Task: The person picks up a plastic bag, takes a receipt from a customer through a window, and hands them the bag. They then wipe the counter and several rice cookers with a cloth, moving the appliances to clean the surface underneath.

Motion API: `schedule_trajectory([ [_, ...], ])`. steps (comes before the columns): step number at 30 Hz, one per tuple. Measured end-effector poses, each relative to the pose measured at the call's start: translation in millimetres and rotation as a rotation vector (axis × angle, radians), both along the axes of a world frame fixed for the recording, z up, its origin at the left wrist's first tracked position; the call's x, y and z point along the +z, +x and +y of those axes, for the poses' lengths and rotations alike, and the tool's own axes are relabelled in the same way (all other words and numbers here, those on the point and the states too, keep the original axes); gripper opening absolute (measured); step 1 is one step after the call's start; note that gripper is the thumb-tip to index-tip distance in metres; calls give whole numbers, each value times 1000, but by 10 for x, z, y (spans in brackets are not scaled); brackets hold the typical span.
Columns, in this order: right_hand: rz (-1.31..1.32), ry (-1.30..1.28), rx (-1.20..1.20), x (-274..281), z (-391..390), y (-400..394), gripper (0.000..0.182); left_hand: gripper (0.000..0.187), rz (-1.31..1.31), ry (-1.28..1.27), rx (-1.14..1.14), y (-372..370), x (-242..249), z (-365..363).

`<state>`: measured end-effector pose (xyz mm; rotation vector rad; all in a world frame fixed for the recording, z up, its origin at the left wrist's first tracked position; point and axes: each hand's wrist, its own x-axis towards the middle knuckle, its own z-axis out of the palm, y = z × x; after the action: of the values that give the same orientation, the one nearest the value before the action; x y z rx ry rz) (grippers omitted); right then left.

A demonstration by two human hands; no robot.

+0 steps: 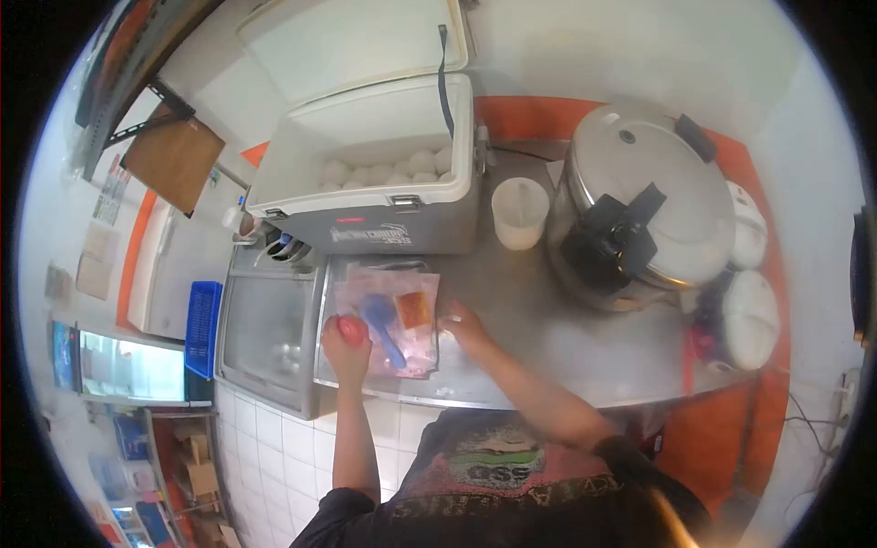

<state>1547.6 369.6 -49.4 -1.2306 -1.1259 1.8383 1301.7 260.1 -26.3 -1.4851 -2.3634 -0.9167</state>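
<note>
My left hand (348,354) is closed round a small pinkish-red thing (351,329), too blurred to name exactly. It is over the left side of a stack of pink-printed clear plastic bags (422,354). On the bags lies a blue plastic scoop (377,315) with its handle pointing towards me. An orange-brown packet (414,310) rests to the right of the scoop. Just past the bags' right edge, my right hand (466,331) hovers with loosely spread fingers, slightly smeared; I see nothing in it.
Behind the bags stands an open cooler box (393,224) holding several round white balls (402,171). A white plastic jug (520,215) is beside it on the metal counter (548,352). A large lidded steel pot (658,196) occupies the right. A glass-topped case (265,320) adjoins on the left.
</note>
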Motion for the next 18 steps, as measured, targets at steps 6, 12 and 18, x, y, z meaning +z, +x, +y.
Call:
schedule_trajectory([
  [6, -350, -20, 26, -916, -227, 1075, 43, 51, -365, -367, -261, -657, -541, -120],
  [12, -383, -149, -884, -126, -1306, 2523, 32, 33, -456, -15, -826, 66, 136, 831],
  [18, -159, -49, -1431, 272, -2409, 3004, 37, 19, 18, 476, -972, 1906, 1005, 1131],
])
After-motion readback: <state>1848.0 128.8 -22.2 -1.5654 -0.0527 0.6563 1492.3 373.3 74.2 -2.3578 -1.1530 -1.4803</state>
